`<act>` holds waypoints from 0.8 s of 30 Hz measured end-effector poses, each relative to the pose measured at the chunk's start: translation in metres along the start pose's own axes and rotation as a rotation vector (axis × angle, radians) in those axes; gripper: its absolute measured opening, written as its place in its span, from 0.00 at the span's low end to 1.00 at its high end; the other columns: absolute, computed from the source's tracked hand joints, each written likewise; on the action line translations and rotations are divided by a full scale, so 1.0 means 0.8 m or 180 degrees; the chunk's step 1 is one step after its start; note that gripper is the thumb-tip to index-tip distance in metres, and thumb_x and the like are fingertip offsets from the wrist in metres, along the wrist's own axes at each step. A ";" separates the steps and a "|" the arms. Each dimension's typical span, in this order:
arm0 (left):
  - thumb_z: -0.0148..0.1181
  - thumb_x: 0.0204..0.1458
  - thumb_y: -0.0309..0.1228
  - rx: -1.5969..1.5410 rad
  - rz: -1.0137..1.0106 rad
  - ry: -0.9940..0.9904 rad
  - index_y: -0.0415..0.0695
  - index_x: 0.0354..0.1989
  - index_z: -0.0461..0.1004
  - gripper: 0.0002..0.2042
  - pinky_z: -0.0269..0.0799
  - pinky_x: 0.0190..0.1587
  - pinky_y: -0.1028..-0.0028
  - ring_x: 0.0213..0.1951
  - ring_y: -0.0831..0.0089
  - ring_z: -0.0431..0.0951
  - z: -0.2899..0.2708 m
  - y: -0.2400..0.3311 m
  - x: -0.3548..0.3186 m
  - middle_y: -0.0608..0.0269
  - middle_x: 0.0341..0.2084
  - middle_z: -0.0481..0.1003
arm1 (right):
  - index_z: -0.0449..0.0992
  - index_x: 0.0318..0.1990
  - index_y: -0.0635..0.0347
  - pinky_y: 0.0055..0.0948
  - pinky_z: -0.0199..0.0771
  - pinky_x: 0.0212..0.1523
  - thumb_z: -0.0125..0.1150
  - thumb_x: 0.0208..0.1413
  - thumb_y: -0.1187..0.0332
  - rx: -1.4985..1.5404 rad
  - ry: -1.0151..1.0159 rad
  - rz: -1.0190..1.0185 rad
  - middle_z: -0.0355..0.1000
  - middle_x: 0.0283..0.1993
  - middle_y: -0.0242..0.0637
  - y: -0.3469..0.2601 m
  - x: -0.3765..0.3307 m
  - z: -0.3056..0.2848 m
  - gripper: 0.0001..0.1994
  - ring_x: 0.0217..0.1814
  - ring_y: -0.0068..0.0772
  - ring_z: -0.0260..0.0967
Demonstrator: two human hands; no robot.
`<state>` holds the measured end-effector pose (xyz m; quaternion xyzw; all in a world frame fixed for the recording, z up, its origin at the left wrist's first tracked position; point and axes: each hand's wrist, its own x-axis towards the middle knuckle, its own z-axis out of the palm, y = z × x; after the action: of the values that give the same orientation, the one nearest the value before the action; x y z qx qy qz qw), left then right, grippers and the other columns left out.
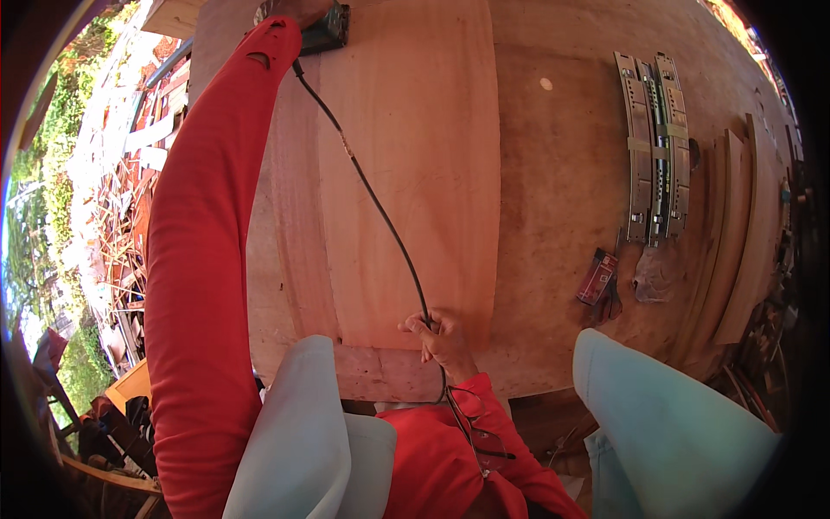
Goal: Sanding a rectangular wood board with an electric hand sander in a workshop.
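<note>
My left arm in a red sleeve reaches far forward, and my left hand [298, 9] grips a dark power tool [327, 30] at the far end of a pale plywood panel [415, 173]. A black cable [380, 212] runs from the tool back across the panel. My right hand [441, 337] holds that cable at the panel's near edge. The panel lies on a large wooden workbench [562, 190].
A taped bundle of metal drawer slides [655, 143] lies on the bench at the right, with a small red packet [598, 277] below it and curved wood strips [735, 233] further right. Scrap wood and greenery show beyond the bench's left edge.
</note>
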<state>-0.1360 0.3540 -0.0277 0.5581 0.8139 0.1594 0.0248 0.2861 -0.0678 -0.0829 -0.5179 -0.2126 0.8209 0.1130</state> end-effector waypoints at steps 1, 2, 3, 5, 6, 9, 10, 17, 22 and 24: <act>0.74 0.34 0.48 0.0074 0.0016 0.0018 0.41 0.41 0.71 0.30 0.78 0.41 0.54 0.35 0.49 0.82 0.002 -0.004 0.002 0.53 0.28 0.80 | 0.79 0.40 0.65 0.20 0.65 0.12 0.65 0.64 0.68 0.0006 0.0009 0.0007 0.81 0.36 0.37 -0.001 -0.001 0.001 0.08 0.15 0.14 0.64; 0.74 0.34 0.47 0.0147 0.0028 0.0037 0.41 0.41 0.71 0.30 0.78 0.41 0.55 0.36 0.50 0.83 0.008 -0.013 0.007 0.53 0.29 0.81 | 0.79 0.40 0.65 0.20 0.65 0.12 0.65 0.64 0.68 0.0008 0.0005 0.0005 0.81 0.36 0.37 -0.003 0.000 0.001 0.08 0.15 0.14 0.64; 0.74 0.34 0.47 0.0145 0.0036 0.0039 0.41 0.41 0.71 0.30 0.78 0.41 0.55 0.36 0.50 0.83 0.010 -0.020 0.009 0.53 0.29 0.81 | 0.79 0.40 0.65 0.20 0.66 0.14 0.65 0.65 0.67 -0.0051 -0.0024 0.0005 0.82 0.38 0.40 -0.005 -0.001 0.001 0.08 0.15 0.14 0.65; 0.74 0.35 0.47 0.0097 -0.0051 0.0194 0.40 0.41 0.71 0.30 0.79 0.42 0.55 0.36 0.50 0.83 0.016 -0.030 0.011 0.53 0.30 0.81 | 0.79 0.41 0.65 0.20 0.68 0.15 0.64 0.66 0.67 -0.0099 -0.0019 0.0011 0.82 0.39 0.43 -0.005 -0.002 -0.001 0.09 0.16 0.14 0.66; 0.74 0.35 0.47 0.0071 -0.0037 0.0170 0.40 0.41 0.71 0.30 0.79 0.42 0.55 0.36 0.50 0.83 0.020 -0.031 0.013 0.53 0.30 0.81 | 0.79 0.40 0.64 0.20 0.68 0.15 0.64 0.65 0.67 -0.0108 0.0007 -0.0045 0.82 0.40 0.43 -0.004 -0.003 -0.003 0.08 0.16 0.14 0.66; 0.73 0.36 0.48 0.0220 -0.0104 0.0147 0.39 0.42 0.71 0.30 0.79 0.42 0.55 0.37 0.50 0.83 0.025 -0.066 0.036 0.52 0.30 0.81 | 0.79 0.40 0.64 0.20 0.67 0.15 0.64 0.65 0.67 -0.0128 -0.0007 -0.0101 0.82 0.40 0.43 -0.004 -0.002 -0.002 0.08 0.16 0.14 0.66; 0.70 0.38 0.52 0.0615 -0.0301 0.0314 0.47 0.52 0.69 0.33 0.76 0.50 0.53 0.46 0.47 0.81 0.020 -0.110 0.055 0.46 0.41 0.80 | 0.79 0.40 0.64 0.20 0.67 0.15 0.64 0.65 0.67 -0.0153 -0.0124 -0.0094 0.82 0.40 0.43 -0.003 -0.005 0.004 0.08 0.16 0.14 0.66; 0.73 0.36 0.47 -0.0038 0.0088 0.0164 0.39 0.43 0.70 0.30 0.78 0.42 0.55 0.36 0.50 0.83 0.043 -0.017 0.026 0.52 0.30 0.81 | 0.79 0.40 0.64 0.21 0.60 0.12 0.69 0.62 0.65 -0.0129 0.0022 -0.0031 0.72 0.26 0.26 0.012 0.003 -0.009 0.11 0.15 0.13 0.59; 0.73 0.38 0.46 -0.1373 0.0843 -0.0212 0.40 0.41 0.69 0.28 0.76 0.37 0.54 0.32 0.50 0.81 0.009 -0.038 -0.005 0.54 0.26 0.78 | 0.80 0.42 0.63 0.20 0.62 0.12 0.65 0.65 0.65 0.0064 -0.0053 -0.0068 0.80 0.32 0.32 0.005 -0.001 -0.002 0.09 0.15 0.13 0.63; 0.73 0.38 0.45 -0.2628 0.1407 -0.0476 0.41 0.40 0.69 0.27 0.75 0.36 0.53 0.31 0.49 0.80 0.001 -0.063 -0.010 0.54 0.25 0.77 | 0.80 0.42 0.63 0.20 0.62 0.12 0.64 0.65 0.65 0.0025 -0.0115 -0.0045 0.81 0.34 0.34 0.000 -0.001 0.001 0.09 0.15 0.13 0.63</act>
<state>-0.1780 0.3302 -0.0436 0.6714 0.5402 0.4304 0.2686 0.2858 -0.0678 -0.0822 -0.5010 -0.2151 0.8301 0.1170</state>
